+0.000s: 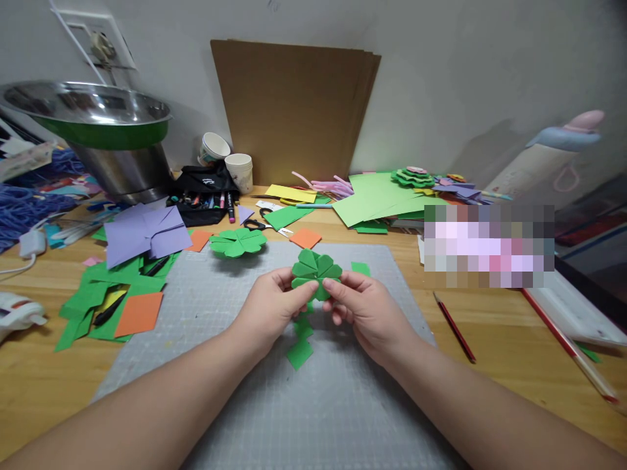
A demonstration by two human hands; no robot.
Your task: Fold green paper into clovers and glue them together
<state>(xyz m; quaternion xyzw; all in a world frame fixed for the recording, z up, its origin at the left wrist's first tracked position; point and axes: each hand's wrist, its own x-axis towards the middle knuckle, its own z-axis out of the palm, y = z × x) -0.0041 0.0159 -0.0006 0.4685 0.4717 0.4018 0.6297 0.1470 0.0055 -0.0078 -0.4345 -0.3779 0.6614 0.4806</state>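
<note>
Both hands hold a folded green paper clover [316,268] above a grey cutting mat [274,405]. My left hand [272,307] pinches its left edge with closed fingers. My right hand [360,307] pinches its right edge, fingers curled. A zigzag green paper stem [300,339] hangs below the clover between the hands. A second finished green clover [238,241] lies at the mat's far left edge. A small green scrap [360,267] lies just right of the held clover.
Green, orange and purple paper [142,238] lies scattered at left. Scissors [262,224], a black pen case [203,196], paper cups [240,171] and a steel bowl [88,114] stand behind. Cardboard [294,111] leans on the wall. Red pencils [454,328] lie at right.
</note>
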